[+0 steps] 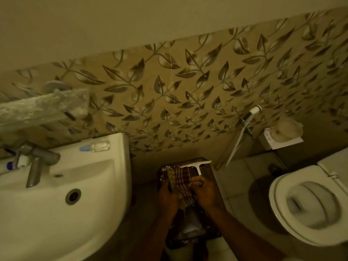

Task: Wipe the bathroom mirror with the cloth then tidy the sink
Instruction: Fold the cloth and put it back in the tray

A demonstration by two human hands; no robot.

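A striped dark-and-light cloth (181,178) is bunched between both hands over a dark rectangular bucket (211,178) on the floor. My left hand (167,194) grips its left side and my right hand (204,191) grips its right side. Water trickles from the cloth's lower end into the bucket. A white squeegee (196,165) lies across the bucket's far rim. The white sink (84,210) is at the left, with a metal tap (36,166) and a small clear bottle (96,146) on its back ledge. The mirror is not in view.
A glass shelf (43,104) juts from the leaf-patterned tiled wall above the sink. A white toilet (308,204) with its seat down stands at the right. A spray hose (243,132) hangs on the wall, and a toilet roll (286,131) sits on a ledge beside it.
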